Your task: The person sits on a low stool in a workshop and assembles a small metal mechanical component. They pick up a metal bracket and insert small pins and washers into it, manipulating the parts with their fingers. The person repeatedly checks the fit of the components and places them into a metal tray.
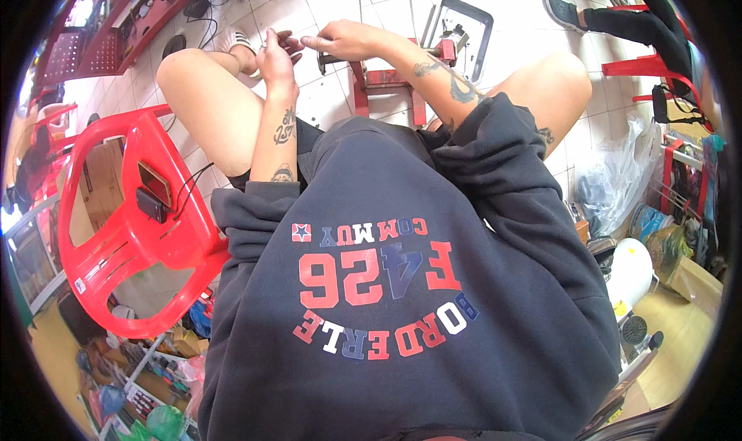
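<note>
Both forearms rise from the dark sleeves and reach forward between the bare knees. The left hand [277, 58] is held upright, wrist straight, its fingers [290, 45] curled in toward the right hand. The right hand [349, 39] comes in from the right, the forearm slanting and the wrist bent, palm down, fingers [318, 42] extended to the left. The fingertips of the two hands meet or nearly meet; whether they pinch anything cannot be told. Both forearms bear tattoos.
</note>
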Demonstrator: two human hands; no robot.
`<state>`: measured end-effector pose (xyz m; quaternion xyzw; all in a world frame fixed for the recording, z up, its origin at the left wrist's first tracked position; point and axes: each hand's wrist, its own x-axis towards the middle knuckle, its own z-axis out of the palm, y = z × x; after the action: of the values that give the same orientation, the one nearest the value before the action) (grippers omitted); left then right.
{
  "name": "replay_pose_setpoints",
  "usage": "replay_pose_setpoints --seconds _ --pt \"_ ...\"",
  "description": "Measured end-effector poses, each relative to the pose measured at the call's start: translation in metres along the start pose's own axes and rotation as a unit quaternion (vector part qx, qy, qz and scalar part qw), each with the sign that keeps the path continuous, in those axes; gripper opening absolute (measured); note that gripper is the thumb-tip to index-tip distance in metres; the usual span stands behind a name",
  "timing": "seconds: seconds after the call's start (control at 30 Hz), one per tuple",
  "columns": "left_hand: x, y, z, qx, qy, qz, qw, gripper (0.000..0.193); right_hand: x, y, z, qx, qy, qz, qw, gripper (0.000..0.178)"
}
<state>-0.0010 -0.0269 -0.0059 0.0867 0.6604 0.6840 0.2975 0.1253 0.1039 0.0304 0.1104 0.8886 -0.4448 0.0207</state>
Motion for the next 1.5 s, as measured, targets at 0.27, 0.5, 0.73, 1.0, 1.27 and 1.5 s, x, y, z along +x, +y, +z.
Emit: replay_pose_setpoints --seconds 0.27,0.5,0.73,1.0,1.27,1.5 --pt "-0.021 -0.003 0.016 0.149 -0.063 -0.152 0.975 0.057 0.008 -0.001 -0.017 0.119 0.094 -0.008 0.988 0.074" --pt "-0.006 0.006 0.004 -0.016 -0.037 0.028 0.999 0.048 0.004 0.002 -0.002 -0.018 -0.024 0.066 0.997 0.083" --pt "-0.019 0.0 0.016 0.146 -0.084 -0.221 0.961 0.069 0.006 -0.001 -0.024 0.114 0.043 -0.029 0.992 0.082" --pt "-0.009 0.007 0.008 -0.069 -0.064 -0.017 0.995 0.053 0.005 0.012 0.0 0.003 -0.029 0.079 0.996 0.089" --pt "-0.018 0.005 0.014 0.135 -0.096 -0.238 0.957 0.079 0.002 -0.007 -0.024 0.095 0.022 -0.029 0.995 0.082" --pt "-0.018 0.014 0.016 -0.023 -0.082 -0.038 0.996 0.061 0.01 0.032 0.002 0.007 0.153 0.072 0.986 0.086"
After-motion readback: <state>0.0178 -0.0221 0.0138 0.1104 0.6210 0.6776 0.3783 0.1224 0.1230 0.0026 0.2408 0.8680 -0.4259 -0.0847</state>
